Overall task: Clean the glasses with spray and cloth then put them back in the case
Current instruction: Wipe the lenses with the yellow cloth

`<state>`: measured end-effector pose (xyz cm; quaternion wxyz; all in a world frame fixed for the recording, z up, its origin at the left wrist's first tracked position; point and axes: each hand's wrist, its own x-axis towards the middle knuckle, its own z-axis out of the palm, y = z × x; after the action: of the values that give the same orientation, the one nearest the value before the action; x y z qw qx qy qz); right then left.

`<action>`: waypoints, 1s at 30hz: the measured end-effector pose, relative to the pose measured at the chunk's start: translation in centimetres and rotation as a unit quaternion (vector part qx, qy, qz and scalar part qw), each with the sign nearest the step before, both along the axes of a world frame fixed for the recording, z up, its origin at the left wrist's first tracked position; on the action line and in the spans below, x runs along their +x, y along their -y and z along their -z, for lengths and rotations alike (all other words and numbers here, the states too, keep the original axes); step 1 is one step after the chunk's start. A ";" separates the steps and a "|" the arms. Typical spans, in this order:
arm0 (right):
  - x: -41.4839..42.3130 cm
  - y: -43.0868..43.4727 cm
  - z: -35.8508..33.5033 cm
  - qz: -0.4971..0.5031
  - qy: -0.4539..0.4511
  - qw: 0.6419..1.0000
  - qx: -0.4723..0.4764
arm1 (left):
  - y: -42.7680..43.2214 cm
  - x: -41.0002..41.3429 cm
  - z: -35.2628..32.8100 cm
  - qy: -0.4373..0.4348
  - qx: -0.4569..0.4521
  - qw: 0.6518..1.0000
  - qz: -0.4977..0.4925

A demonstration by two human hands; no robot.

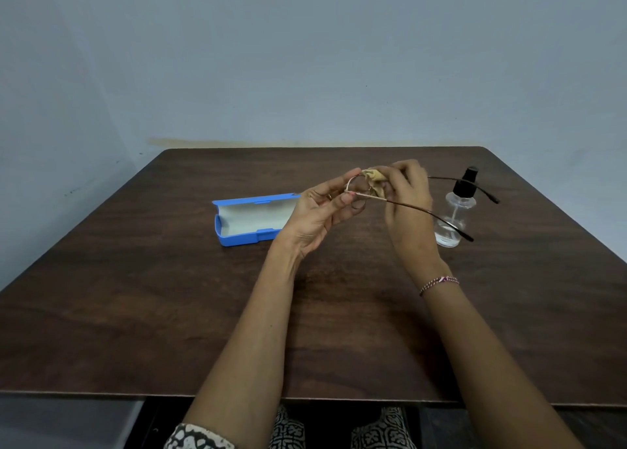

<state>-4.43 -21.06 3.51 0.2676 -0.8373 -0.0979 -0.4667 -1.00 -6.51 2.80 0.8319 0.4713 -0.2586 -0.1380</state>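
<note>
I hold thin metal-framed glasses [355,184] above the table, their two dark temple arms opened out to the right. My left hand [322,212] pinches the frame at one lens rim. My right hand [405,197] presses a crumpled beige cloth [373,177] against the other lens. The blue glasses case [252,219] lies open on the table to the left, its pale lining showing and nothing inside it. A clear spray bottle [456,216] with a black pump top stands upright to the right, behind the temple arms.
The dark wooden table [169,312] runs to a blue-grey wall at the back. Its front edge lies near my lap, where patterned clothing shows. A braided bracelet sits on my right wrist.
</note>
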 end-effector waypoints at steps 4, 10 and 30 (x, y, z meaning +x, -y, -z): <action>0.3 0.3 0.1 0.020 -0.013 1.000 -0.001 | 0.1 -0.1 -0.2 -0.003 0.016 1.000 0.004; -0.1 0.2 -0.4 -0.026 0.009 1.000 -0.013 | -0.3 0.0 -0.2 0.014 0.000 1.000 -0.003; -0.2 0.0 0.2 -0.045 0.050 0.996 -0.065 | -0.5 -0.3 -1.3 -0.027 -0.125 0.991 -0.041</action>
<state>-4.62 -21.02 3.27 0.2275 -0.8233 -0.1787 -0.4884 -1.31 -5.97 4.13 0.8958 0.3703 -0.2313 -0.0830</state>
